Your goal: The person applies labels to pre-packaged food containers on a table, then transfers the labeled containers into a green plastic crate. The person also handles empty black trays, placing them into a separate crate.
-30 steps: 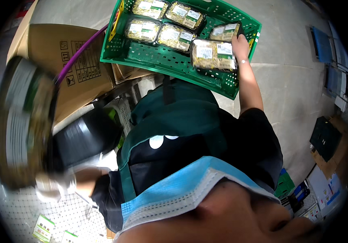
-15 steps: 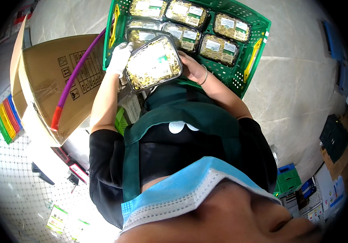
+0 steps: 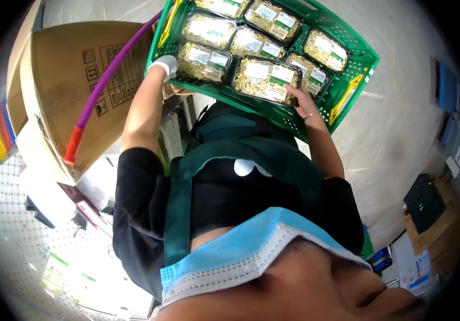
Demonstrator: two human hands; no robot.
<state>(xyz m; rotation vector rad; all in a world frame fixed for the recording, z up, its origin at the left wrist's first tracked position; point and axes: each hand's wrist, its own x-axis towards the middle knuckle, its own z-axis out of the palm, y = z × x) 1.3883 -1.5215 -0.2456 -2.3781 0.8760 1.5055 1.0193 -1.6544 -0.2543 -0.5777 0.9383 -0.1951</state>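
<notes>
1. Sprout pack (image 3: 266, 80) at the near middle of the green crate (image 3: 355, 59), its right end gripped by the right hand (image 3: 302, 101).
2. Best kept level, its rim clear of the neighbouring pack (image 3: 315, 75) (a clear lid probably dents easily).
3. Left hand (image 3: 166, 65), white-gloved, at the crate's near left corner; fingers hidden, so its grip cannot be told.
4. Cardboard box (image 3: 58, 69) left of the crate.

The head-worn fisheye looks down from close above.
</notes>
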